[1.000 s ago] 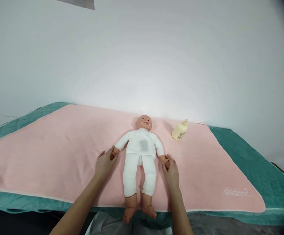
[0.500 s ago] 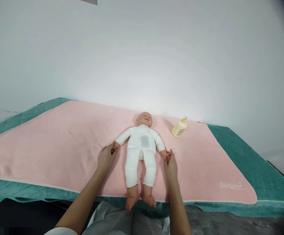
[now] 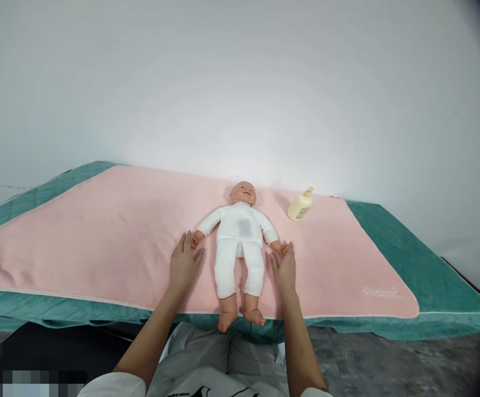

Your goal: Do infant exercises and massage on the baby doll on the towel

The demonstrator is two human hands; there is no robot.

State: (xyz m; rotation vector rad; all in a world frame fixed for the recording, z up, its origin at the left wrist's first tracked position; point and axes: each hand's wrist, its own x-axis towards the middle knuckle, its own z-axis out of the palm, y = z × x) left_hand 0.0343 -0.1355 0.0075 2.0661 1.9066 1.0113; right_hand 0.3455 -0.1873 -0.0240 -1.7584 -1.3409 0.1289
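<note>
A baby doll [image 3: 240, 242] in a white cloth body lies on its back, arms spread, with its bare feet over the front edge. Beside the doll's hand at the left is my left hand [image 3: 185, 262], thumb apart from the fingers, its fingertips close to or touching that small hand. My right hand [image 3: 284, 267] lies at the doll's other hand, thumb and fingers parted, fingertips against or just next to it. Neither hand grips anything. The doll rests on a pink mat [image 3: 140, 237].
Up and to the right of the doll, a cream pump bottle [image 3: 300, 205] stands on the mat. Beneath the mat is a green quilted cover [image 3: 413, 259]. A white wall [image 3: 240, 94] rises behind. My legs in grey trousers [image 3: 219, 358] are at the front edge.
Both my hands have loosened from the doll's hands, and their thumbs have come away from the fingers. The view has shifted slightly; the doll lies as before.
</note>
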